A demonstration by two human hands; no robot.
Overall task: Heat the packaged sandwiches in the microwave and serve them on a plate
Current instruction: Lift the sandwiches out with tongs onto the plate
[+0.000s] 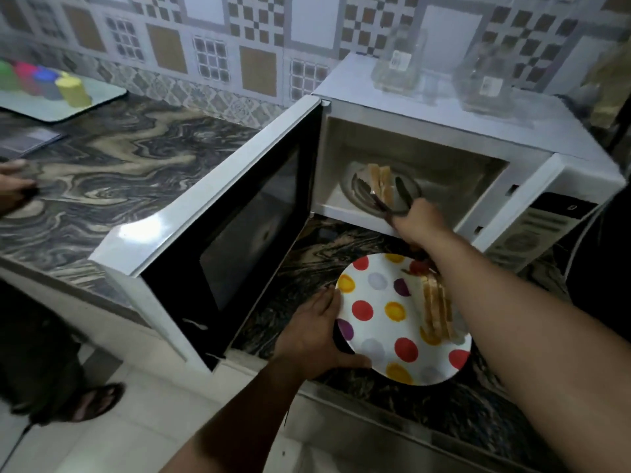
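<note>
The white microwave [444,131] stands open, its door [218,213] swung out to the left. Inside, a sandwich [379,179] stands on the glass turntable [409,191]. My right hand [418,221] grips dark tongs [382,196], and their tips sit on either side of that sandwich. Below the microwave's opening, my left hand [314,331] holds the left rim of a white plate with coloured dots [375,319]. Another sandwich [435,310] lies on the plate's right side, partly hidden by my right forearm.
The marbled counter [119,172] runs left, with a tray of coloured cups [51,83] at the far left. Two clear glass jars [399,59] stand on top of the microwave. Another person's hand [13,186] and sandalled foot [95,401] are at the left edge.
</note>
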